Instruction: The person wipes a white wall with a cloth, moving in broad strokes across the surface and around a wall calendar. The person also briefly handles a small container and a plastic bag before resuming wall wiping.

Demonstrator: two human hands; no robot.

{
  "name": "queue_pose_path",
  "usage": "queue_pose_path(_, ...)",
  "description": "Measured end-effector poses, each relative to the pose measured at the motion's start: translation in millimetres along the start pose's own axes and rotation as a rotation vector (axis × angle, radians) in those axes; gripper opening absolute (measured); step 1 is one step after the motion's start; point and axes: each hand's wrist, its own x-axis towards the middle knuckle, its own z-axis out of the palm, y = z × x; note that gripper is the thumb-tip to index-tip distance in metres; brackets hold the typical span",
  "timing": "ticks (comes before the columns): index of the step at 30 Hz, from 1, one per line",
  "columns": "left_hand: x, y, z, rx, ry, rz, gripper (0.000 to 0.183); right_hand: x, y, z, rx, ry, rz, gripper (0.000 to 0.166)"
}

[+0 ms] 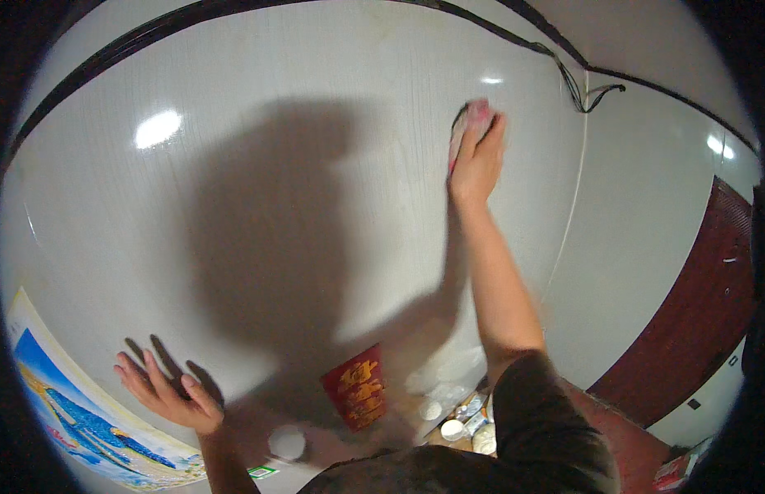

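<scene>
My right hand (pixel 479 170) is raised high and presses a pink and white cloth (pixel 474 123) flat against the glossy white wall panel (pixel 395 204). The cloth and fingertips look slightly blurred. Low on the left, my left hand (pixel 172 395) holds nothing, its fingers apart and close to the wall. Whether that palm touches the wall, I cannot tell. Just left of it hangs a poster (pixel 92 414) with a blue picture. Between my arms a red paper sign (pixel 359 388) with gold characters is fixed to the wall.
Dark trim (pixel 166 28) runs along the wall's top edge. Loose black cables (pixel 574 86) hang near the corner at right. Below stand several jars and packages (pixel 466 423), partly hidden by my sleeve. A dark red door (pixel 679 315) is on the right wall. A white round object (pixel 287 442) sits low.
</scene>
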Motion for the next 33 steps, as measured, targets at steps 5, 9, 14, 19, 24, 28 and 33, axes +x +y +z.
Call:
queue_pose_path(5, -3.2, -2.6, 1.1, -0.044, 0.049, -0.023, 0.051, -128.5, -124.6, -9.1, -0.259, -0.247, -0.425, 0.079)
queue_pose_path(9, -2.3, -6.4, 1.8, -0.02, 0.062, -0.028, 0.05, -195.3, -175.5, -40.0, 0.335, -0.632, -0.835, 0.072)
queue_pose_path(14, -3.8, -10.4, -4.5, -0.034, 0.063, -0.022, 0.047, -164.0, -135.5, -16.3, 0.463, -0.426, -1.01, 0.067)
queue_pose_path(19, -7.2, -10.6, -2.2, -0.062, 0.054, -0.017, 0.046, -116.2, -21.5, -21.5, 0.189, -0.064, -0.312, 0.064)
queue_pose_path(24, -6.2, -3.4, -4.1, 0.009, 0.013, -0.051, 0.043, -187.3, -44.6, -30.6, 0.008, -0.025, 0.009, 0.07)
queue_pose_path(28, -0.1, 0.2, -3.2, 0.043, 0.026, -0.04, 0.041, -240.9, -119.3, -30.0, -0.623, -0.567, -0.495, 0.073)
queue_pose_path(33, -0.9, 1.6, -2.7, 0.02, 0.031, -0.126, 0.04, -203.6, -141.4, -40.5, 0.171, -0.561, -0.542, 0.094)
